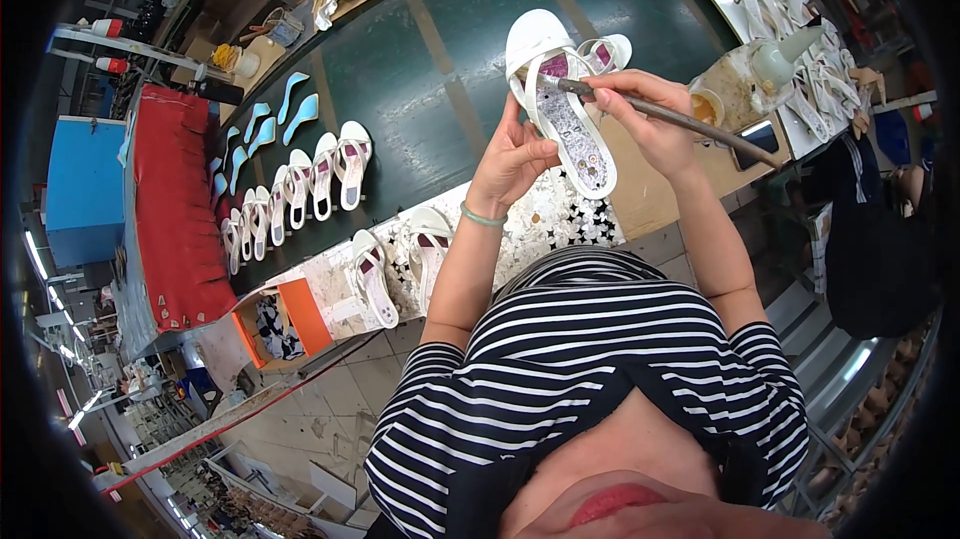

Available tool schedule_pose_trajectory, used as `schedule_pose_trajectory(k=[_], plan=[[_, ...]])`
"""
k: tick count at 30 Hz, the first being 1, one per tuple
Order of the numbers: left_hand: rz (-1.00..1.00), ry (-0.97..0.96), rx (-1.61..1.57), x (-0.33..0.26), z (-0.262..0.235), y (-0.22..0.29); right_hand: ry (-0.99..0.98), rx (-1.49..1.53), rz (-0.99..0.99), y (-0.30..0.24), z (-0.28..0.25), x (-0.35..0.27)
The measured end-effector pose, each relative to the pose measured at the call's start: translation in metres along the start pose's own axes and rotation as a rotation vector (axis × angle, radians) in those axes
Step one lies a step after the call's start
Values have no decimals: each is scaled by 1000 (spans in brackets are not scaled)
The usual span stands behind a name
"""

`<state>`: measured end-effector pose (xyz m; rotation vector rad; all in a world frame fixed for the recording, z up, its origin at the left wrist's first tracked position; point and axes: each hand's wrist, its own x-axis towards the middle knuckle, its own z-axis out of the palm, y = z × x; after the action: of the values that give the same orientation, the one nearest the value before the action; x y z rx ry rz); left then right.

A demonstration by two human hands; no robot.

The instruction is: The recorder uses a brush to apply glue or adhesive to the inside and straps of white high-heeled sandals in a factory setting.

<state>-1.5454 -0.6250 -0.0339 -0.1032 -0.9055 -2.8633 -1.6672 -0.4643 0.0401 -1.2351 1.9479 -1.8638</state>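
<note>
My left hand (512, 167) grips a white sandal (583, 161) by its side, with the toe pointing away from me. Crossed straps span its front, and its speckled grey inner sole faces up. In my right hand (648, 119) is a long-handled brush (715, 130), held like a pen. The brush tip reaches inside the sandal, just behind the straps. Beyond it lies another white sandal (622, 47), partly hidden. A cup of yellowish glue-like stuff (706, 107) stands right of my right hand.
White sandals (321, 177) line the green conveyor belt (400, 79) at left, near blue sole-shaped pieces (300, 117). Two sandals (374, 281) lie left of my left forearm. An orange box (308, 314) hangs at the bench edge. A bottle (785, 57), a phone (757, 144) and heaped sandals stand right.
</note>
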Motion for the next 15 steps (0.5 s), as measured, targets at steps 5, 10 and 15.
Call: schedule_pose_trajectory(k=[5,10,15], plan=[[-21,-4,-7,-4,-1,2,-92,32,8,-4,-13,10],[-36,-46,-18,-7,-6,2,-196,24,39,-8,-26,20],[-32,-42,11,-11,-2,5,-287,52,76,-15,-35,28]])
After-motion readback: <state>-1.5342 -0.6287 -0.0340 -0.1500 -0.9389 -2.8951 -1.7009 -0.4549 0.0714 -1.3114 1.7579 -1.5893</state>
